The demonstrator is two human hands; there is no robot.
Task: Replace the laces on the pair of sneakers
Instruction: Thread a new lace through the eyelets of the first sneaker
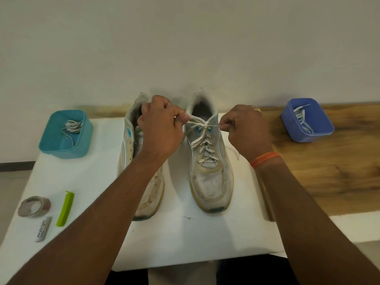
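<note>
Your left hand and right hand each pinch a lace end, pulling outward to tighten the knot on the right sneaker.

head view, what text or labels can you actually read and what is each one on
"Maybright", as best it reads, on the small silver tube lying by the tape roll; smaller print under it is too blurred to read.
No readable text on the sneakers, the bins or the green clip.
</note>
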